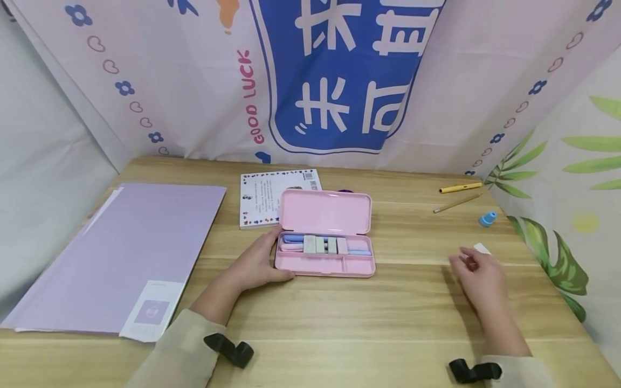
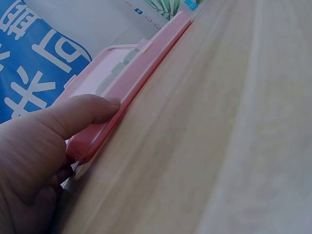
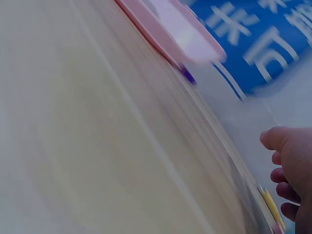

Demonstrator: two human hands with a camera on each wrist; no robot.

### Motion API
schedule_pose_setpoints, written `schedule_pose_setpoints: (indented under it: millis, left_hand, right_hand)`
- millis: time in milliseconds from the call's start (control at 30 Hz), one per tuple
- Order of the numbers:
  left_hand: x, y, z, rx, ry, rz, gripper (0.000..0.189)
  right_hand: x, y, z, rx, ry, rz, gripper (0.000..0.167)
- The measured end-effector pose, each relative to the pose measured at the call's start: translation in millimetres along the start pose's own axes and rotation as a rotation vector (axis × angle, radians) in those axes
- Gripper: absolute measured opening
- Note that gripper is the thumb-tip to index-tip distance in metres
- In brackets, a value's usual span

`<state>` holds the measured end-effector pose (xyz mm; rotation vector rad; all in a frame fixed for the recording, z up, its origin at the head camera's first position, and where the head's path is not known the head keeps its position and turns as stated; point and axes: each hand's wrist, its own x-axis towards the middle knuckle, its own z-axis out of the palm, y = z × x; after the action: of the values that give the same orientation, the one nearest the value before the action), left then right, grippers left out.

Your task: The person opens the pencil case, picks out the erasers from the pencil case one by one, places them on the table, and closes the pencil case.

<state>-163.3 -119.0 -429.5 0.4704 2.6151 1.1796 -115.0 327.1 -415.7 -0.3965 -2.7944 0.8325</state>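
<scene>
A pink pencil case (image 1: 310, 264) lies on the table with its lid raised. In its back compartment are blue and pink pens (image 1: 294, 238) and several pale grey and pink blocks (image 1: 309, 244); the front compartments are bare. My left hand (image 1: 254, 264) grips the case's left end, the thumb over the front corner in the left wrist view and the other fingers round the side. Over the table on the right, my right hand (image 1: 482, 277) has loosely curled fingers and nothing visible in them. Just beyond it is a small white block (image 1: 482, 248), partly hidden by the hand.
Behind the case lies a white booklet (image 1: 264, 199), with a dark purple thing (image 1: 345, 191) partly hidden by the lid. A large lilac folder (image 1: 160, 231) covers the left. At the right are a yellow pen (image 1: 460, 187), a pencil (image 1: 457, 203) and a blue conical piece (image 1: 488, 218).
</scene>
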Motion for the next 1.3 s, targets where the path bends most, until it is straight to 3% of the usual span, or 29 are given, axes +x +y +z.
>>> schedule_pose_setpoints:
  millis: [267,433,533,700,1033,1300]
  left_hand:
    - [-0.5,-0.3,0.8,-0.004,0.004,-0.006,0.12]
    - [-0.3,-0.9,1.4,-0.003,0.006,0.0,0.12]
    - [0.1,-0.5,1.5,-0.001,0.005,0.004,0.12]
    - [0.1,-0.8,1.5,0.003,0.002,0.0,0.119]
    - [-1.1,-1.2,1.7,0.011,0.003,-0.001,0.119]
    - [-0.2,-0.8,0.6,0.003,0.008,0.015,0.12]
  right_hand:
    - [-12.4,-84,58,0.125,-0.11,-0.252,0.043]
    - [-20.0,-121,87,0.079,-0.134,-0.416,0.046]
    - [-21.8,-135,97,0.029,-0.137,-0.465,0.05]
    - [-22.3,-142,101,0.001,-0.145,-0.448,0.044]
    - [-23.7,-141,98,0.107,-0.149,-0.402,0.031]
    - [-18.7,-125,79,0.137,-0.155,-0.282,0.034]
